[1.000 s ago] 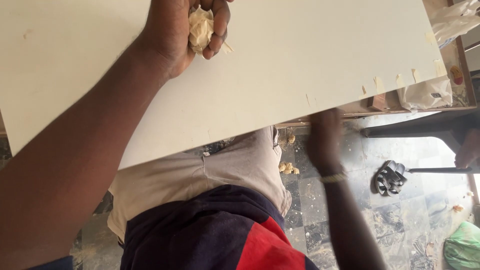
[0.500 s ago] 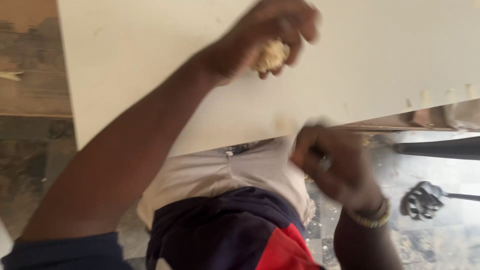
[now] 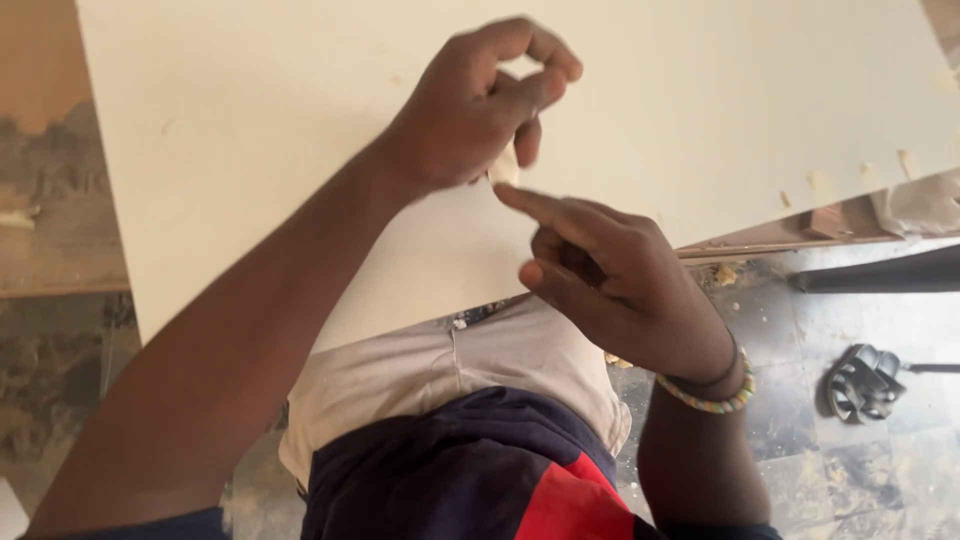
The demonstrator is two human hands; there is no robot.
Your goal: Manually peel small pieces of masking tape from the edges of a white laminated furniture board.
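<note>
My left hand (image 3: 470, 105) hovers over a large cream-white board (image 3: 250, 150) with its fingers curled around a small lump of pale filler (image 3: 503, 166), of which only a bit shows. My right hand (image 3: 615, 285), wearing a beaded bracelet, is just below it. Its index finger is stretched out and its tip touches the lump; the other fingers are curled and hold nothing. Both hands are slightly blurred.
Small dabs of filler (image 3: 820, 185) dot the board near its right edge. A worn wooden surface (image 3: 50, 230) lies to the left under the board. A pair of black sandals (image 3: 860, 380) sits on the dusty tiled floor (image 3: 790, 320) at the right.
My right hand has come up from below the board's edge to the lump in my left hand. The left hand has shifted nearer the board's near edge, and the view has swung.
</note>
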